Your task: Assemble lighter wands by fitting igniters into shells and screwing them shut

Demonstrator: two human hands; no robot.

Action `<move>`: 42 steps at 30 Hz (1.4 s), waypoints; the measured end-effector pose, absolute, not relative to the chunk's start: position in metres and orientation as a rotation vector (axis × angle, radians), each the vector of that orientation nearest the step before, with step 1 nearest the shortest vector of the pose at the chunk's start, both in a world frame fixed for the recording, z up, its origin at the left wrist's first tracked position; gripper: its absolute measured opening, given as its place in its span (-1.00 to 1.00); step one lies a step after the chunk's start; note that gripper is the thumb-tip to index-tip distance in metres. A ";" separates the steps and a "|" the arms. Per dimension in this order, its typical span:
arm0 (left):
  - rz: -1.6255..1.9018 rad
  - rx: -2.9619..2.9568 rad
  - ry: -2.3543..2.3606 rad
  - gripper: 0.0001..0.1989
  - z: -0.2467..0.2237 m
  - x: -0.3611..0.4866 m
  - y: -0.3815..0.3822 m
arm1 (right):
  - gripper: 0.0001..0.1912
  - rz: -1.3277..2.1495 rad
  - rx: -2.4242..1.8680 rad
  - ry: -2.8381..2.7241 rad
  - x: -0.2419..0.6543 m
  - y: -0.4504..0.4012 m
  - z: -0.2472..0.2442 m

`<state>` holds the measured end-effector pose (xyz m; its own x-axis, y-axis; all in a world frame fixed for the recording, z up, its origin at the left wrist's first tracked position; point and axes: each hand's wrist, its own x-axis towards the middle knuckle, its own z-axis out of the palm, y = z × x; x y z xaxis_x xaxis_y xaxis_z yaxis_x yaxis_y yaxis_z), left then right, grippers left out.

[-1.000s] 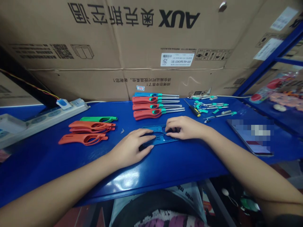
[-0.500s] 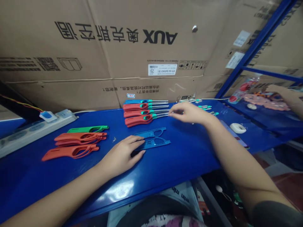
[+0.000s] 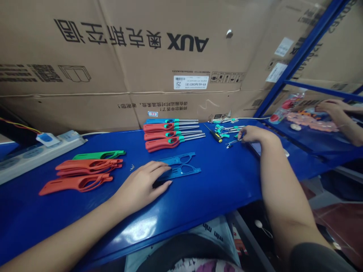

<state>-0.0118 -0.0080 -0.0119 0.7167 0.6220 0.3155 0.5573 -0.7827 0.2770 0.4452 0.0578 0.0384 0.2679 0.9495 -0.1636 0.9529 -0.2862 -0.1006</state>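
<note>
My left hand (image 3: 144,181) lies over the left ends of two blue lighter shell halves (image 3: 181,172), its fingers stretched out and the thumb apart. Those halves lie side by side, with their trigger openings showing. At the right, the fingers of my right hand (image 3: 252,135) are pinched at the end of a thin lighter igniter part (image 3: 234,142) with wires; the fingertips partly hide it. More lighter nozzle parts (image 3: 224,130), metal tubes with teal ends, are heaped beside that hand. A black and yellow screwdriver (image 3: 216,135) lies just left of the heap.
Red lighters (image 3: 161,143) and a blue one lie in a row at the back. Orange shells (image 3: 82,181) and a green shell (image 3: 99,155) are at left, near small screws (image 3: 132,167) and a power strip (image 3: 36,155). A phone (image 3: 256,148) lies under my right forearm. Another person's hands (image 3: 334,107) are at far right.
My right hand has moved right, from beside the red lighters' tips to the heap of nozzle parts, uncovering the screwdriver. My left hand stays on the blue shells. The view has shifted slightly.
</note>
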 end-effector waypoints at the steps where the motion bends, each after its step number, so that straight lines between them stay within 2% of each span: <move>1: 0.595 2.760 0.951 -0.66 -0.012 -0.012 -0.008 | -0.76 -0.327 2.487 1.850 0.447 0.059 0.036; 7: 0.628 2.757 0.943 -0.68 -0.013 -0.012 -0.006 | -0.82 -0.303 2.511 1.891 0.448 0.062 0.030; 13: 0.637 2.771 0.906 -0.70 -0.017 -0.014 -0.004 | -0.89 0.073 2.601 2.181 0.440 0.057 0.042; 17: 0.573 2.786 0.935 -0.69 -0.016 -0.017 -0.002 | -0.85 0.355 2.702 2.628 0.418 0.056 0.049; 21: 0.504 2.816 0.979 -0.68 -0.010 -0.023 0.000 | -0.85 0.507 2.471 3.173 0.370 0.052 0.049; 26: 0.535 2.820 1.004 -0.66 -0.002 -0.024 0.001 | -0.89 0.193 1.711 3.592 0.305 0.040 0.030; 31: 0.953 2.588 1.186 -0.69 0.006 -0.019 -0.005 | -0.89 -0.115 1.146 3.634 0.265 0.022 0.008; 36: 1.158 2.526 1.131 -0.49 0.007 -0.011 -0.015 | -0.93 -0.505 0.988 3.668 0.249 0.009 0.001; 42: 1.066 2.617 0.900 -0.73 0.002 -0.007 -0.023 | -0.92 -0.681 0.831 3.671 0.241 -0.001 0.003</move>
